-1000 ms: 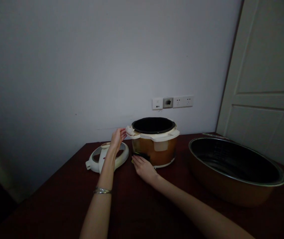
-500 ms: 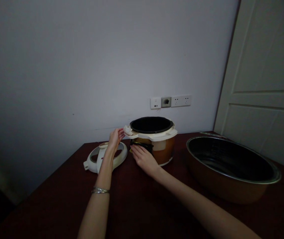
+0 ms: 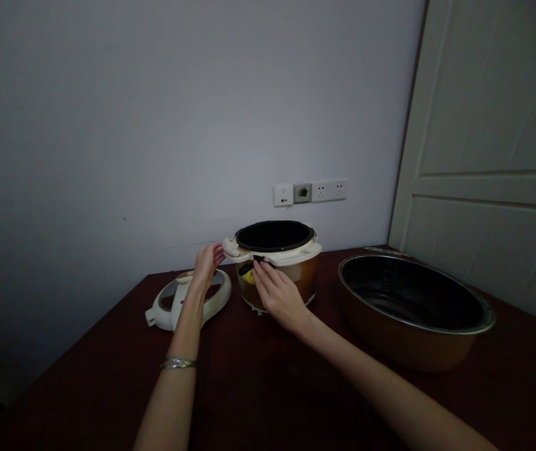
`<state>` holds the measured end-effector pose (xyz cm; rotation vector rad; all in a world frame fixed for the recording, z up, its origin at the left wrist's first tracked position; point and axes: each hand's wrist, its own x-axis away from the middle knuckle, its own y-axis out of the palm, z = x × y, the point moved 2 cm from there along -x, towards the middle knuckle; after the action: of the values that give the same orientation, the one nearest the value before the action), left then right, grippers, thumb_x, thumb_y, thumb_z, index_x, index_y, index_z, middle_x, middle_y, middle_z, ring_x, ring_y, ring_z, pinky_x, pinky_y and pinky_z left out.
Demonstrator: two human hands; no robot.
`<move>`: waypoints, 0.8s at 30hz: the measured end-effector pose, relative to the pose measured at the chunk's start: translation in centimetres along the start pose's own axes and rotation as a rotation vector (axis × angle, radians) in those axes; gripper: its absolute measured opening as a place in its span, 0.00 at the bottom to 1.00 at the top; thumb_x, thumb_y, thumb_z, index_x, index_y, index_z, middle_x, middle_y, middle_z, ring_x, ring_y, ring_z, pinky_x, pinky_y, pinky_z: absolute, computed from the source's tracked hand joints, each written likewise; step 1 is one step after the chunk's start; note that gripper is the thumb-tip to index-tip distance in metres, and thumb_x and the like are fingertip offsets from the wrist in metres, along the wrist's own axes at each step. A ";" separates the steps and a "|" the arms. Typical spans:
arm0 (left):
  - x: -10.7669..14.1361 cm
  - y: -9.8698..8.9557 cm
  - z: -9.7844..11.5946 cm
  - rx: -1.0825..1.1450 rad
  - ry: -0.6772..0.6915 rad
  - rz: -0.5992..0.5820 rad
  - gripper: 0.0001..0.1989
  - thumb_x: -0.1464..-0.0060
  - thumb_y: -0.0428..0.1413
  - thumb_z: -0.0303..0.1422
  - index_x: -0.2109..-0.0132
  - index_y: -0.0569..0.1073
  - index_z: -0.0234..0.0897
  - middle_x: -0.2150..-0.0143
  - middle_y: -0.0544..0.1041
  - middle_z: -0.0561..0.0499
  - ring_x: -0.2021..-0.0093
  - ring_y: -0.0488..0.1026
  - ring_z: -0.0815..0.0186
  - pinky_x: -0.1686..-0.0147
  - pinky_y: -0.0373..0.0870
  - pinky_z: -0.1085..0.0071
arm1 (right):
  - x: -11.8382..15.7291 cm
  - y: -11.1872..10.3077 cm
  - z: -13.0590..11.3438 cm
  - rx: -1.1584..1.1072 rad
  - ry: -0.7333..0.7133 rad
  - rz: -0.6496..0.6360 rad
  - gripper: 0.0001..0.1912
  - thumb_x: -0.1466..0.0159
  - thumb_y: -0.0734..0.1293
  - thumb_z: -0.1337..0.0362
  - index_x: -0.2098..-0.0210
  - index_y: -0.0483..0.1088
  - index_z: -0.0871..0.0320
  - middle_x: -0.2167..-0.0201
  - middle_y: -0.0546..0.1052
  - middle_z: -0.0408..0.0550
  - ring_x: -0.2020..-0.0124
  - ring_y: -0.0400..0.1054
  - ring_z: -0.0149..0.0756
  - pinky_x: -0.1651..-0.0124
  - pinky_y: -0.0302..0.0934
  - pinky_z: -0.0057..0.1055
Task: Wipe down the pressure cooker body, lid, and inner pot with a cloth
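A rice cooker body point(image 3: 301, 275) with a white rim stands near the wall, its top off and a dark pot point(image 3: 275, 237) inside it. My left hand point(image 3: 209, 260) is at the white lug point(image 3: 231, 247) on the rim's left side, its fingers closed against it. My right hand point(image 3: 281, 295) is at the cooker's front, fingers pressed together just under the rim. A black-and-yellow object point(image 3: 247, 274) shows by its fingertips; its kind is hard to make out in the dim light. The white lid ring point(image 3: 223, 294) lies left, partly behind my left forearm.
A large bronze inner pot with a dark inside point(image 3: 413, 344) stands on the right of the dark red table point(image 3: 258, 388). Wall sockets point(image 3: 328, 191) sit behind the cooker. A white panelled door point(image 3: 484, 144) is at the right.
My right hand has risen from the cooker's lower front to just under its rim, and the black-and-yellow object has turned. My left hand stays at the lug. The view has shifted slightly right.
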<state>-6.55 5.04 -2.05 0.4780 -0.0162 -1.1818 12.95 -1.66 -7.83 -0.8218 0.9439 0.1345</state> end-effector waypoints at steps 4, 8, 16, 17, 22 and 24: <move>-0.5 -0.4 -0.4 -0.021 0.014 0.029 0.10 0.47 0.48 0.24 0.68 0.74 0.30 0.69 0.79 0.43 0.71 0.76 0.68 0.64 0.72 0.73 | 1.7 2.0 0.2 0.002 -0.162 -0.055 0.20 0.33 0.54 0.73 0.44 0.63 0.71 0.40 0.63 0.60 0.41 0.60 0.46 0.45 0.60 0.40; -0.7 -0.5 -0.7 -0.016 -0.012 0.049 0.09 0.47 0.48 0.24 0.68 0.74 0.30 0.69 0.79 0.44 0.71 0.75 0.68 0.64 0.71 0.73 | 4.6 4.6 -0.4 -0.020 -0.213 -0.155 0.20 0.33 0.55 0.74 0.43 0.63 0.66 0.38 0.61 0.54 0.40 0.58 0.40 0.47 0.61 0.36; -0.6 -0.2 -0.5 -0.017 -0.010 0.082 0.08 0.48 0.49 0.23 0.69 0.73 0.30 0.70 0.79 0.43 0.67 0.77 0.65 0.63 0.73 0.71 | 6.4 0.4 0.3 -0.097 -0.200 -0.107 0.18 0.32 0.54 0.72 0.45 0.66 0.66 0.43 0.68 0.57 0.44 0.61 0.44 0.50 0.62 0.40; -0.6 -0.2 -0.5 -0.019 -0.007 0.082 0.08 0.48 0.49 0.23 0.69 0.73 0.30 0.70 0.79 0.43 0.67 0.77 0.65 0.63 0.73 0.71 | 5.9 -0.6 0.9 -0.095 -0.196 -0.054 0.18 0.31 0.53 0.72 0.45 0.65 0.66 0.42 0.67 0.56 0.43 0.61 0.44 0.49 0.61 0.40; -0.7 -0.2 -0.6 -0.030 0.002 0.075 0.08 0.48 0.49 0.23 0.68 0.73 0.30 0.71 0.78 0.45 0.68 0.77 0.66 0.63 0.73 0.72 | 4.2 -2.6 3.9 -0.095 -0.131 0.099 0.19 0.31 0.53 0.72 0.43 0.63 0.66 0.42 0.67 0.57 0.39 0.57 0.43 0.44 0.59 0.42; -0.6 -0.3 -0.6 -0.033 0.004 0.071 0.07 0.48 0.49 0.23 0.68 0.72 0.30 0.71 0.78 0.45 0.68 0.77 0.67 0.63 0.73 0.72 | 4.6 -1.7 4.0 -0.095 -0.138 0.058 0.19 0.31 0.53 0.72 0.43 0.63 0.67 0.42 0.67 0.57 0.41 0.59 0.43 0.46 0.61 0.42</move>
<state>-6.87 5.76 -2.58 0.4470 -0.0099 -1.1098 19.14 -1.26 -9.06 -0.8619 0.8365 0.2853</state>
